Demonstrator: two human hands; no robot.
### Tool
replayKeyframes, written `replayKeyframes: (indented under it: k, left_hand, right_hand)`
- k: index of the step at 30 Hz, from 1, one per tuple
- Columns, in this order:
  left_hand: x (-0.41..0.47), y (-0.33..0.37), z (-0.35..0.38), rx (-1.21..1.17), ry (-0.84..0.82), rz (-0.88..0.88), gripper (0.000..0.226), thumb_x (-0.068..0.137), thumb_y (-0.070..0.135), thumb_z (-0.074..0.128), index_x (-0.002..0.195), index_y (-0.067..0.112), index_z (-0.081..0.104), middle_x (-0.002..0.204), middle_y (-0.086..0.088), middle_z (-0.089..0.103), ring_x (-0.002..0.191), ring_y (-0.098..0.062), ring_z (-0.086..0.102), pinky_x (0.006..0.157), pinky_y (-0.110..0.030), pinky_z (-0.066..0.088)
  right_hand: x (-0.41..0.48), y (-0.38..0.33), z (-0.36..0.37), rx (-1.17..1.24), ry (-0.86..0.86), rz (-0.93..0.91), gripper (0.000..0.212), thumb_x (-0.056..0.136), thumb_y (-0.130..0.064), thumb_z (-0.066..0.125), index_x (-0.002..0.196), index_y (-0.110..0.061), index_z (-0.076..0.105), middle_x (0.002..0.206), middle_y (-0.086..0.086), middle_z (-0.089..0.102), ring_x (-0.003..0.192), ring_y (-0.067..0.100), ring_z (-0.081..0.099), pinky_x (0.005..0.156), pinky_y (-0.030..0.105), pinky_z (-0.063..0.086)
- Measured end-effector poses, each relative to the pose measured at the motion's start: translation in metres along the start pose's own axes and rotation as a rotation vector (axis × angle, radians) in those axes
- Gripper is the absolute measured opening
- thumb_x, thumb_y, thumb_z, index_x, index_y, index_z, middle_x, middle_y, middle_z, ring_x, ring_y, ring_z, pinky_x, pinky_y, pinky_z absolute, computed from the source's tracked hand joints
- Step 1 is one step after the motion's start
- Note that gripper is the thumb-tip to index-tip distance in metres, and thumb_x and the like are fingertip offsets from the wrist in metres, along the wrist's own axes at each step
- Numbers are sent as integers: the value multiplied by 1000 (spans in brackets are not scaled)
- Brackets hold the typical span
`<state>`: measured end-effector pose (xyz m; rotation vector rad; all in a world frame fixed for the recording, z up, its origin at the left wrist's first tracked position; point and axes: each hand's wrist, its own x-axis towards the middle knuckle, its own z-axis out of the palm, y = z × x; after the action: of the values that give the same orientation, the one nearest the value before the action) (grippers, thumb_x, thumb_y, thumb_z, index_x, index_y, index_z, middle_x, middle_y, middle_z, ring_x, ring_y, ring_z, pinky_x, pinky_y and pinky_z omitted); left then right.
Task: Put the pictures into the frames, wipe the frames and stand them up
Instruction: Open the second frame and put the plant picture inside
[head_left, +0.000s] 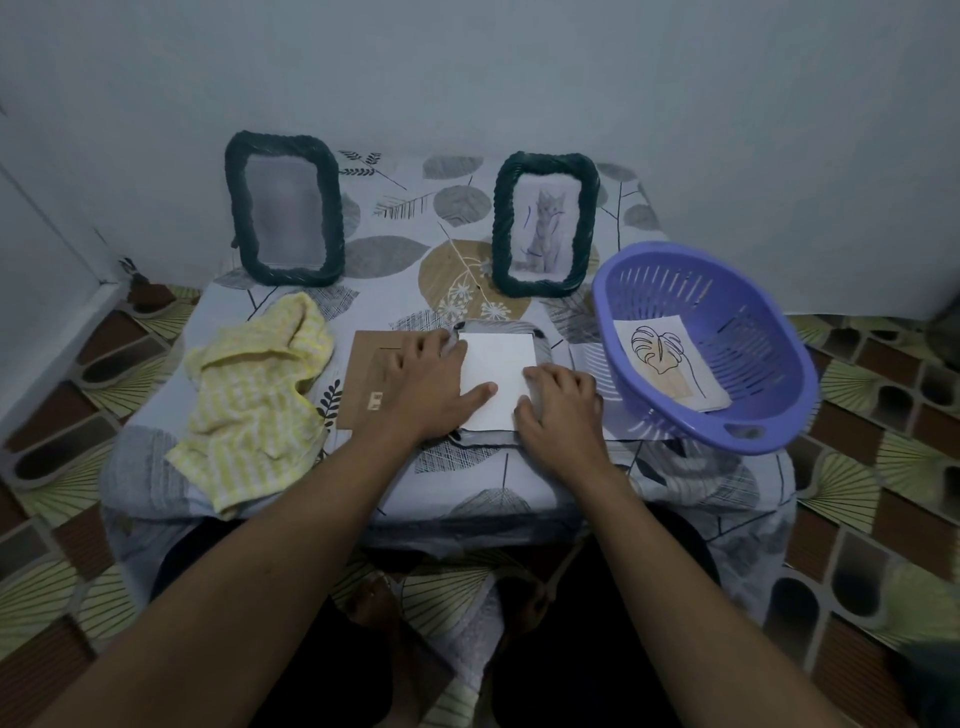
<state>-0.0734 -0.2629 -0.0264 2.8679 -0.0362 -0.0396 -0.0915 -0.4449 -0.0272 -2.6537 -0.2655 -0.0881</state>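
Observation:
A dark frame lies face down in the middle of the small table, and a white picture back lies in its opening. My left hand rests on the frame's left side, thumb flat on the white sheet. My right hand presses its curled fingertips on the sheet's lower right corner. A brown backing board lies just left of the frame, partly under my left hand. Two dark rope-edged frames stand at the back: a left frame and a right frame showing a cat picture.
A yellow striped cloth lies crumpled on the table's left side. A purple basket on the right holds a leaf drawing. The leaf-patterned tablecloth hangs over the front edge. A wall stands close behind the table.

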Motion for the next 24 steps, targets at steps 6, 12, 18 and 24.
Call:
replayKeyframes:
  k: [6, 12, 18, 24]
  left_hand:
    - [0, 4, -3, -111, 60, 0, 69, 87, 58, 61, 145, 27, 43, 152, -5, 32, 137, -32, 23, 111, -50, 24]
    - [-8, 19, -13, -778, 105, -47, 47, 90, 21, 67, 135, 22, 52, 105, 8, 61, 94, -12, 58, 85, -21, 47]
    - [-15, 17, -19, -906, 165, -79, 67, 93, 9, 61, 150, 33, 35, 102, 4, 66, 84, -13, 68, 73, -30, 56]
    - [-24, 23, -34, -1066, 213, -125, 47, 93, 4, 62, 131, 28, 47, 100, -4, 67, 92, -19, 69, 71, -35, 60]
  right_hand:
    - [-2, -2, -1, -7, 5, 5, 45, 97, -30, 47, 140, -17, 50, 145, 3, 47, 129, 23, 30, 106, 42, 27]
    - [-4, -5, -4, 7, 4, 17, 44, 96, -28, 46, 139, -18, 50, 144, 1, 49, 129, 23, 31, 105, 43, 29]
    - [-6, -12, -16, 76, 65, -3, 45, 89, -16, 53, 134, -10, 53, 138, 9, 54, 123, 29, 45, 104, 42, 36]
    - [-14, -18, -42, 131, 273, -146, 32, 87, -9, 54, 117, -10, 67, 109, 6, 71, 100, 25, 61, 89, 40, 50]
